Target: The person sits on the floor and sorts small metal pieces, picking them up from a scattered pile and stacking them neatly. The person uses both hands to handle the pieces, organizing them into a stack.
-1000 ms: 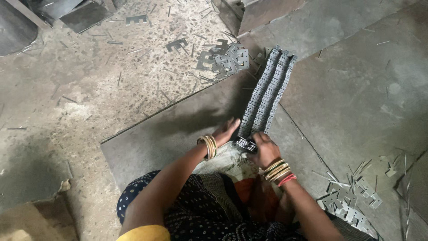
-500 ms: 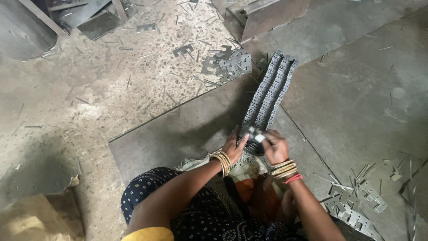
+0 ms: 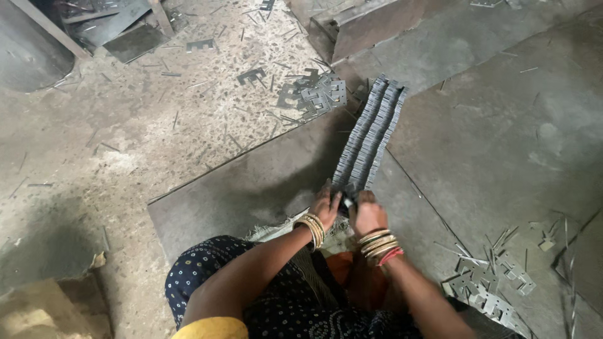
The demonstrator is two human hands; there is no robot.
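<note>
A long row of thin grey metal stampings (image 3: 369,133) stands on edge on a flat steel sheet (image 3: 251,188) laid on the floor, running away from me. My left hand (image 3: 326,206) and my right hand (image 3: 369,212) press together at the near end of the row, fingers closed around a small bunch of the stampings (image 3: 347,196). Both wrists carry bangles. My knees in dark dotted cloth sit just below the hands.
Loose E-shaped stampings (image 3: 314,93) lie in a heap beyond the row, and another pile (image 3: 490,289) lies at my right. Metal slivers litter the concrete floor (image 3: 125,138). A steel block (image 3: 370,28) and a dark plate (image 3: 135,41) sit at the top.
My hands have moved forward with the bunch of stampings and now meet the near end of the row. The view has tilted slightly downward.
</note>
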